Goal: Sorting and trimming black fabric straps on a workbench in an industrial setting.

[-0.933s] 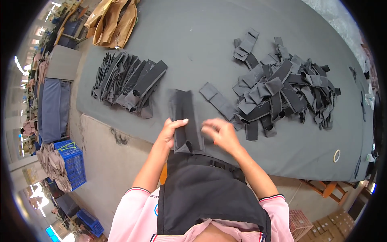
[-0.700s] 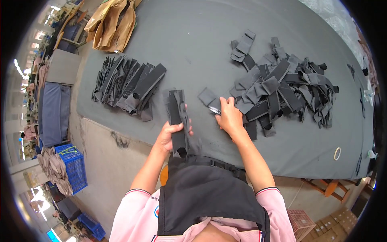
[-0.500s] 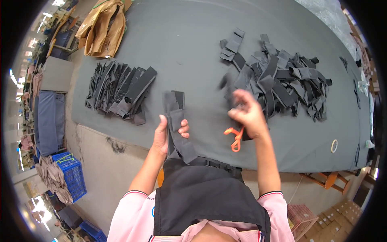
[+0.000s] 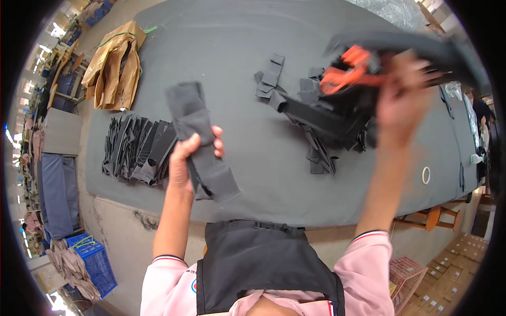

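Observation:
My left hand (image 4: 183, 158) is closed round a few dark grey fabric strips (image 4: 192, 118), held above the table with the thumb on top. My right hand (image 4: 399, 108), smeared by motion, is raised over the far right of the table. It grips dark fabric strips (image 4: 440, 50) that swing in a blur beyond the fingers. A looped orange thing (image 4: 350, 71) shows beside this hand; its kind is too blurred to tell. Below lies a loose pile of dark strips (image 4: 316, 113), partly hidden by the blur. Left of my left hand, similar strips stand in a tighter row (image 4: 138, 150).
A grey cloth covers the table (image 4: 253, 174). At the far left is a brown paper bag (image 4: 113, 71), and at the right a pale ring (image 4: 426, 175). Clear plastic (image 4: 392, 13) lies at the far edge. Beside the table are a blue crate (image 4: 97, 266) and a wooden stool (image 4: 432, 217).
My right hand has swung far and right, lifting strips from the pile, which has spread and shrunk. My left hand has moved left with its strips. The whole view has shifted.

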`<state>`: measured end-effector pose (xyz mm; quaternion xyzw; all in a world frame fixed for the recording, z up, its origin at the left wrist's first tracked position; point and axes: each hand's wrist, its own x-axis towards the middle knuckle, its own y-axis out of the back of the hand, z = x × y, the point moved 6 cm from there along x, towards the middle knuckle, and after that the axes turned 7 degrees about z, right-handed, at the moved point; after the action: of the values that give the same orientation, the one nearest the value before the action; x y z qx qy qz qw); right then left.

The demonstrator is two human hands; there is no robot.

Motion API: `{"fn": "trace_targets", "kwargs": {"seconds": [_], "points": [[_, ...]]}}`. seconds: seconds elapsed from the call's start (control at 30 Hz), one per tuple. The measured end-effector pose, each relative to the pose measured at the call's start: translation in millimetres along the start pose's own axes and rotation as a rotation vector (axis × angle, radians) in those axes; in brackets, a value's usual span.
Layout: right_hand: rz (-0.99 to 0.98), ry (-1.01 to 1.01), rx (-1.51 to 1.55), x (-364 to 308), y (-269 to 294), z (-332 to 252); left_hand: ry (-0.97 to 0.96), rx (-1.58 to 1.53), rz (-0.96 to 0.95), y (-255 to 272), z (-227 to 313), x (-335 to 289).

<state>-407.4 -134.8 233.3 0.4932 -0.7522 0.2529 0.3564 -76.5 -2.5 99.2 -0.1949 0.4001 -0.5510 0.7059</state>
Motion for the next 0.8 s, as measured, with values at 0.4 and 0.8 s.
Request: {"fn": "trace_targets", "kwargs": {"seconds": [0.4, 0.8], "points": [[-0.992, 0.013, -0.122, -326.9, -53.0, -52.6, 0.474, 0.262, 0.338, 84.7, -103.0, -20.1], [-1.301, 0.338, -0.183, -318.2, -52.6, -64.9, 0.405, 0.576, 0.254, 97.5, -129.5, 2.4]]}}
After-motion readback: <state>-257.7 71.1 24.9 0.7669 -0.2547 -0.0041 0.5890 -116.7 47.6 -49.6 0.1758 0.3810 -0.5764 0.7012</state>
